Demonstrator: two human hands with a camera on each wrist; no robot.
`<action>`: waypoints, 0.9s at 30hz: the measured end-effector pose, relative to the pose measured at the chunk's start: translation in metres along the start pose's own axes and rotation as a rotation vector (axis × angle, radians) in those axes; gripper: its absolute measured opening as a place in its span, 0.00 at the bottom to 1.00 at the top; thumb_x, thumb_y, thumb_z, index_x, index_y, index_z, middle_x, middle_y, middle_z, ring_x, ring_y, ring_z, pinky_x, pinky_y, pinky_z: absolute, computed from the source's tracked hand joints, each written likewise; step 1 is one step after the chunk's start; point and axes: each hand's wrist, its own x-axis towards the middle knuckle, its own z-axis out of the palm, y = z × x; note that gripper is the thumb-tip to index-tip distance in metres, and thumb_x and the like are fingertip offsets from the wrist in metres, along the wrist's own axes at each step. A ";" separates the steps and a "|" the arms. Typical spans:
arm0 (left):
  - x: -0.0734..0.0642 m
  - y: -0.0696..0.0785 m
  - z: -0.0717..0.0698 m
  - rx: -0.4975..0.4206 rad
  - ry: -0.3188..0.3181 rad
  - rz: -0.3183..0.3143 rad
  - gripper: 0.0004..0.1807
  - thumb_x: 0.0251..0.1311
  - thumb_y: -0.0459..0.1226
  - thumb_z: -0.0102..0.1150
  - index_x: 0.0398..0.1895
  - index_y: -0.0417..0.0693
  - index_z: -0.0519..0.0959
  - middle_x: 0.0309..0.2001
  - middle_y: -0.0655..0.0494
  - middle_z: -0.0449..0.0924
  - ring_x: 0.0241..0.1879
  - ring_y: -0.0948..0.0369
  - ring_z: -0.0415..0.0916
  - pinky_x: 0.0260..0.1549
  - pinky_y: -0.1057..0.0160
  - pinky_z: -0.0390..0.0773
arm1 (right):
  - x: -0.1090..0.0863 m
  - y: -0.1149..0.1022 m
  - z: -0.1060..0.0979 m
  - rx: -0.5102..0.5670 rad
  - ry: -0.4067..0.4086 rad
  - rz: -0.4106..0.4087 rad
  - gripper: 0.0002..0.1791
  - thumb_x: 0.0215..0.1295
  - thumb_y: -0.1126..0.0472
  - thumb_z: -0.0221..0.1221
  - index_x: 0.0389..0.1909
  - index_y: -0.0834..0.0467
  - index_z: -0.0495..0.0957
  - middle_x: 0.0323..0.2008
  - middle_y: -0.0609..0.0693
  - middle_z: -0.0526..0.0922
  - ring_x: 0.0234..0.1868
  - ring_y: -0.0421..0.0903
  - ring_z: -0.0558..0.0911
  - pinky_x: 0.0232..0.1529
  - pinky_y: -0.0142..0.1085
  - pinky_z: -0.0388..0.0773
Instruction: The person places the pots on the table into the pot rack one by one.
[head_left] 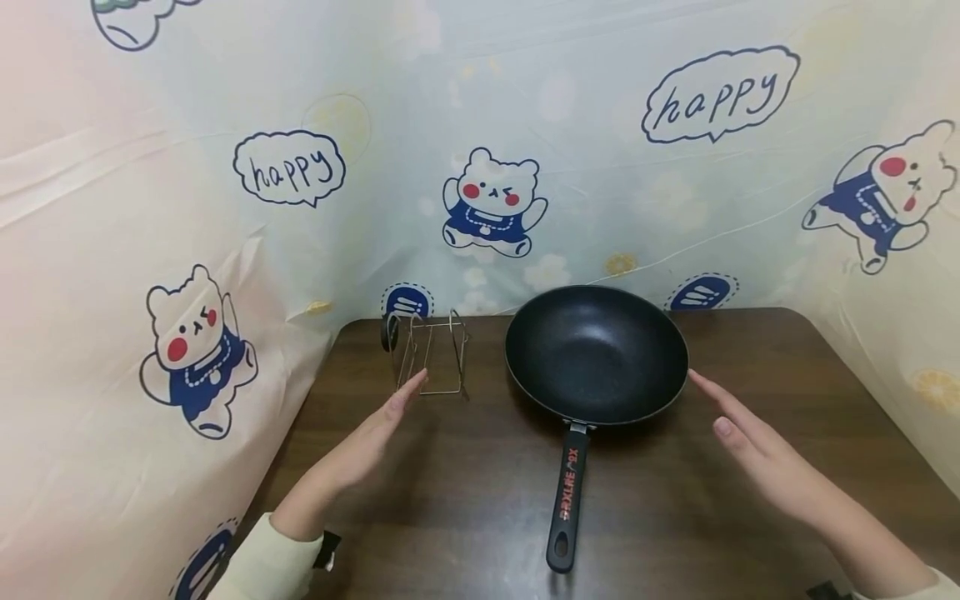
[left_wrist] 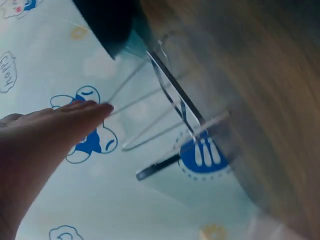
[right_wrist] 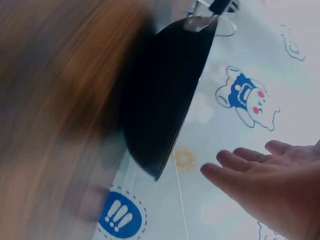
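A black frying pan [head_left: 596, 354] stands on the brown table, its handle [head_left: 567, 500] pointing toward me. To its left, near the back edge, is a metal wire rack [head_left: 442, 392] with a dark round part on its left side. My left hand [head_left: 371, 446] is held in the air in front of the rack, fingers straight and holding nothing. On the pan's right side my right hand [head_left: 765, 454] hovers with straight fingers, also holding nothing. The right wrist view shows the pan [right_wrist: 160, 90] side-on, apart from the right hand [right_wrist: 270, 175]. In the left wrist view the rack [left_wrist: 175, 90] is blurred.
A pale cloth [head_left: 585, 200] printed with cartoon bears and "happy" bubbles hangs behind the table and on both sides. The wooden tabletop [head_left: 465, 500] has rounded back corners.
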 end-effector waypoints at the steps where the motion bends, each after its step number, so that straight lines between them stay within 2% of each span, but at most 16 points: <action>1: 0.001 0.001 0.000 -0.078 -0.015 0.002 0.33 0.77 0.53 0.10 0.80 0.52 0.43 0.78 0.48 0.44 0.76 0.46 0.41 0.69 0.38 0.44 | 0.001 -0.002 0.000 0.045 -0.018 -0.005 0.27 0.82 0.57 0.34 0.78 0.42 0.50 0.76 0.46 0.55 0.72 0.30 0.55 0.59 0.18 0.54; 3: 0.002 0.004 0.000 -0.240 -0.048 0.010 0.37 0.75 0.56 0.06 0.79 0.46 0.43 0.77 0.43 0.46 0.75 0.44 0.43 0.70 0.39 0.44 | 0.003 -0.004 0.001 0.153 -0.063 -0.048 0.27 0.82 0.56 0.27 0.78 0.47 0.50 0.75 0.47 0.58 0.71 0.31 0.58 0.59 0.18 0.57; 7: 0.003 0.009 0.006 -0.597 -0.105 -0.042 0.42 0.72 0.62 0.08 0.79 0.43 0.42 0.77 0.41 0.47 0.75 0.45 0.46 0.71 0.43 0.42 | 0.007 -0.006 0.004 0.421 -0.180 -0.093 0.30 0.82 0.55 0.19 0.77 0.59 0.50 0.73 0.48 0.63 0.70 0.36 0.65 0.62 0.23 0.62; 9: 0.003 0.011 0.011 -0.754 -0.128 -0.079 0.44 0.71 0.64 0.10 0.79 0.43 0.41 0.77 0.40 0.46 0.75 0.46 0.45 0.71 0.45 0.41 | 0.008 -0.007 0.005 0.551 -0.238 -0.062 0.31 0.81 0.53 0.17 0.77 0.63 0.48 0.73 0.48 0.63 0.70 0.39 0.66 0.63 0.25 0.63; 12: 0.003 0.012 0.022 -0.931 -0.141 -0.126 0.47 0.70 0.67 0.16 0.78 0.42 0.40 0.77 0.39 0.45 0.76 0.45 0.45 0.72 0.45 0.41 | 0.010 -0.008 0.007 0.715 -0.287 0.064 0.34 0.81 0.49 0.17 0.76 0.64 0.48 0.71 0.46 0.66 0.70 0.43 0.67 0.63 0.28 0.66; 16: 0.002 0.012 0.037 -1.075 -0.115 -0.179 0.51 0.66 0.71 0.22 0.78 0.41 0.42 0.76 0.38 0.48 0.75 0.44 0.45 0.72 0.47 0.46 | 0.010 -0.009 0.012 0.938 -0.322 0.204 0.35 0.80 0.45 0.20 0.76 0.63 0.50 0.69 0.46 0.69 0.70 0.46 0.68 0.64 0.33 0.67; 22: 0.002 0.013 0.059 -1.201 -0.102 -0.237 0.54 0.65 0.72 0.28 0.77 0.38 0.44 0.75 0.36 0.49 0.75 0.43 0.46 0.71 0.47 0.52 | 0.009 -0.008 0.019 1.272 -0.385 0.237 0.34 0.81 0.44 0.23 0.73 0.60 0.60 0.69 0.54 0.69 0.71 0.52 0.66 0.68 0.41 0.62; 27: 0.002 0.014 0.075 -1.243 -0.106 -0.285 0.53 0.67 0.69 0.30 0.76 0.34 0.44 0.74 0.34 0.53 0.74 0.42 0.49 0.70 0.47 0.55 | 0.010 -0.006 0.026 1.442 -0.421 0.291 0.33 0.80 0.42 0.26 0.69 0.60 0.64 0.68 0.57 0.69 0.71 0.53 0.65 0.70 0.44 0.59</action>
